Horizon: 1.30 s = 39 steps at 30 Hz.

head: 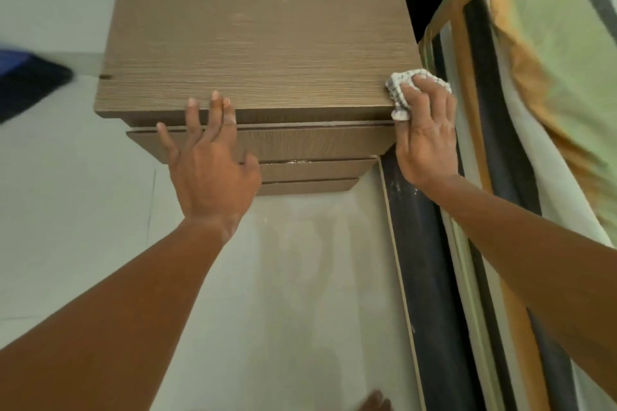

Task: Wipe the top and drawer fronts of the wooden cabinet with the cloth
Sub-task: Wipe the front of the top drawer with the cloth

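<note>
The wooden cabinet (pixel 260 37) fills the upper middle, seen from above, with three drawer fronts (pixel 300 142) stepping down below its top edge. My right hand (pixel 427 137) grips a crumpled white checked cloth (pixel 399 90) and presses it against the top's front right corner. My left hand (pixel 208 160) lies with fingers spread over the front edge, fingertips on the top and palm across the upper drawer front. A few pale specks show on the top's far part.
A bed with a green and orange patterned sheet (pixel 547 77) and a dark frame (pixel 420 243) runs close along the cabinet's right side. Pale tiled floor (pixel 66 210) lies to the left and in front. A dark blue object (pixel 26 83) sits at the left edge.
</note>
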{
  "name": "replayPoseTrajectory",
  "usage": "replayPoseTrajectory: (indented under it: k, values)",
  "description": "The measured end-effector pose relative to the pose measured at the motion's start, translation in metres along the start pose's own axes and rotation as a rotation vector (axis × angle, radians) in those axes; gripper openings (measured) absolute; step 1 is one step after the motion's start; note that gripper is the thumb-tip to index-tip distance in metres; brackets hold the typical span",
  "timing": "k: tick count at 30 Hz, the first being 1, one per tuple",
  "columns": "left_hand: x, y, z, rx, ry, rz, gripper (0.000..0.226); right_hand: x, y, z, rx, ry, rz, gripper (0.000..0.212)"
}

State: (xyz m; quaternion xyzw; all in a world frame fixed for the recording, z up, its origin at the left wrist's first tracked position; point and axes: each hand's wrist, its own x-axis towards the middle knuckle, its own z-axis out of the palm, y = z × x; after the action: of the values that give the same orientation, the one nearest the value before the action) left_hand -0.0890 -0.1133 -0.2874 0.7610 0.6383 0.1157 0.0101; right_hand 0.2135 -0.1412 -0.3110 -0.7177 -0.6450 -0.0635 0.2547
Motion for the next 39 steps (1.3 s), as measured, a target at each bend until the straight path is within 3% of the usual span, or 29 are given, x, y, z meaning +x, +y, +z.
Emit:
replayPoseTrajectory:
  k: [4,11,16,21,26,33,36,39]
  values:
    - [-0.001,-0.003,0.034,-0.097,0.216,-0.027,0.071,0.000,-0.012,0.012,0.185,0.192,0.138,0.028]
    - [0.019,-0.020,0.096,-0.248,0.673,0.118,0.070,-0.008,-0.064,0.083,0.475,0.779,0.379,0.035]
    - [0.030,-0.025,0.114,-0.264,0.825,0.204,0.069,-0.009,-0.081,0.125,0.478,0.987,0.173,0.034]
    - [0.019,-0.031,0.136,-0.217,0.802,0.296,0.070,-0.009,-0.106,0.153,0.523,0.852,0.029,0.048]
    - [0.005,-0.051,0.141,0.010,0.641,0.341,0.067,-0.010,-0.126,0.154,0.282,0.620,-0.302,0.061]
    - [-0.006,-0.034,0.106,-0.110,0.494,0.244,0.039,-0.020,-0.116,0.157,0.181,0.443,-0.514,0.056]
    - [-0.009,-0.031,0.113,-0.178,0.542,0.215,0.027,-0.023,-0.123,0.154,0.085,0.380,-0.602,0.052]
    - [-0.016,-0.030,0.118,-0.212,0.634,0.178,0.024,-0.024,-0.129,0.150,-0.011,0.400,-0.571,0.046]
